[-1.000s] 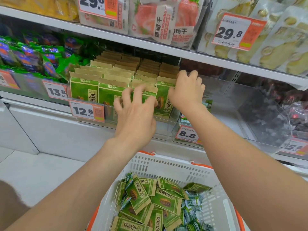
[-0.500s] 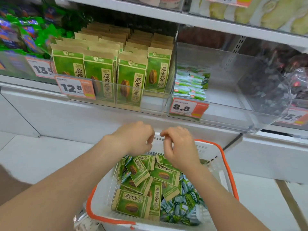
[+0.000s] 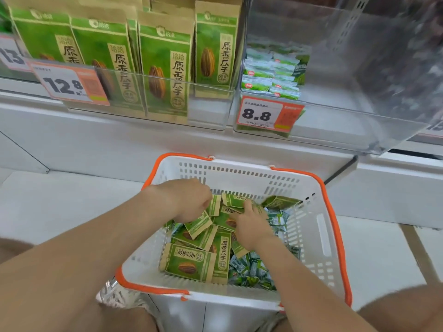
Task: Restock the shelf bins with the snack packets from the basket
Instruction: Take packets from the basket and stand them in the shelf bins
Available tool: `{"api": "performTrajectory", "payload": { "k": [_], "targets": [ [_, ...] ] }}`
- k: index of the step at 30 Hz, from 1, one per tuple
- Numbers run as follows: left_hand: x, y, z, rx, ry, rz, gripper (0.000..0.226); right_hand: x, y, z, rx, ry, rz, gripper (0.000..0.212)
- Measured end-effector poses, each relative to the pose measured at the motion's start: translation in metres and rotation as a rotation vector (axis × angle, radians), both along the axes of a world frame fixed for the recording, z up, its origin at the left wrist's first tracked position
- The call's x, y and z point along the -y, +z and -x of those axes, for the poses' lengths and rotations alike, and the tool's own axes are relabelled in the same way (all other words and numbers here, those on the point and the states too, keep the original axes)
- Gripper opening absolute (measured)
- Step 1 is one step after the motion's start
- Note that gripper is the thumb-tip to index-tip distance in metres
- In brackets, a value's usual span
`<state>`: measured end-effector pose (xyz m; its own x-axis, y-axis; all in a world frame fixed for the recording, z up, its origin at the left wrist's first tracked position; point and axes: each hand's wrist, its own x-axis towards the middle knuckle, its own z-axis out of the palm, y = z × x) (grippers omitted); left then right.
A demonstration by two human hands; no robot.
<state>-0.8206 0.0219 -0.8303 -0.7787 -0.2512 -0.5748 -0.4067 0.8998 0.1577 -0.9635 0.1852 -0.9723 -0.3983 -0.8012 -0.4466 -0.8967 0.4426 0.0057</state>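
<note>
Both hands have dropped from above the rim down into the basket [image 3: 239, 174]. Left hand [image 3: 189, 200] digs among the green seed packets [image 3: 189, 262], fingers curled under; whether it grips one, I cannot tell. Right hand [image 3: 254, 226] lies flat, fingers loose on the pile. Looks like another load is being gathered for the shelf bin [image 3: 211, 109] above.

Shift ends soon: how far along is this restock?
Done: the 12.8 bin holds upright rows of seed packets. In hand: the left grip pinches a seed packet in the basket; the right grip touches the pile. Left: loose seed packets and small green packets in the basket, and the 8.8 bin is mostly bare.
</note>
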Motion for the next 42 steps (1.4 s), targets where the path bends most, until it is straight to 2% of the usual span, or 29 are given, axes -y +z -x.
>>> {"api": "performTrajectory", "payload": {
  "k": [5, 8, 10, 13, 15, 17, 19, 21, 22, 25, 27, 29, 31, 33, 34, 35, 38, 42],
  "targets": [
    [0.004, 0.0, 0.013, -0.035, -0.028, -0.007, 0.028, 0.005, -0.016, 0.001, -0.128, 0.019, -0.025, 0.058],
    [0.008, 0.005, 0.017, -0.052, -0.011, -0.023, 0.029, 0.009, -0.006, 0.011, -0.205, -0.013, 0.17, 0.052],
    [0.01, 0.011, 0.019, -0.077, 0.001, -0.024, 0.027, 0.015, 0.004, 0.018, -0.179, -0.056, 0.369, 0.041],
    [0.015, 0.018, 0.02, -0.11, 0.014, 0.035, 0.026, 0.023, 0.022, 0.017, 0.06, -0.242, 0.687, 0.024],
    [0.02, 0.026, 0.02, -0.118, 0.024, 0.097, 0.028, 0.026, 0.04, 0.01, 0.316, -0.39, 0.839, 0.02],
    [0.025, 0.036, 0.021, -0.112, 0.027, 0.147, 0.035, 0.027, 0.061, 0.001, 0.455, -0.451, 0.974, 0.019],
    [0.03, 0.043, 0.019, -0.122, 0.017, 0.119, 0.071, 0.028, 0.078, -0.008, 0.528, -0.485, 1.033, 0.024],
    [0.029, 0.052, 0.014, -0.172, 0.027, 0.014, 0.097, 0.031, 0.095, -0.015, 0.73, -0.562, 1.031, 0.033],
    [0.027, 0.058, 0.011, -0.225, 0.031, -0.06, 0.095, 0.032, 0.105, -0.018, 0.877, -0.615, 1.018, 0.035],
    [0.021, 0.078, 0.007, -0.47, 0.067, -0.295, 0.057, 0.031, 0.136, -0.027, 1.251, -0.768, 0.963, 0.027],
    [0.02, 0.096, 0.003, -0.571, 0.114, -0.395, 0.04, 0.031, 0.156, -0.03, 1.383, -0.801, 0.929, 0.022],
    [0.022, 0.11, -0.004, -0.605, 0.143, -0.383, 0.034, 0.032, 0.169, -0.029, 1.356, -0.725, 0.909, 0.016],
    [0.025, 0.118, -0.011, -0.609, 0.192, -0.335, 0.036, 0.027, 0.177, -0.024, 1.345, -0.615, 0.84, 0.025],
    [0.025, 0.125, -0.018, -0.618, 0.267, -0.303, 0.035, 0.021, 0.189, -0.019, 1.547, -0.653, 0.734, 0.052],
    [0.025, 0.127, -0.021, -0.632, 0.313, -0.321, 0.034, 0.018, 0.195, -0.018, 1.55, -0.644, 0.713, 0.062],
    [0.024, 0.13, -0.022, -0.665, 0.378, -0.385, 0.033, 0.015, 0.2, -0.017, 1.427, -0.588, 0.753, 0.066],
    [0.013, 0.134, -0.02, -0.82, 0.61, -0.65, 0.028, 0.016, 0.212, -0.028, 0.947, -0.39, 1.054, 0.063],
    [-0.001, 0.137, -0.017, -0.935, 0.709, -0.793, 0.043, 0.023, 0.208, -0.042, 0.536, -0.265, 1.274, 0.057]
  ]
}}
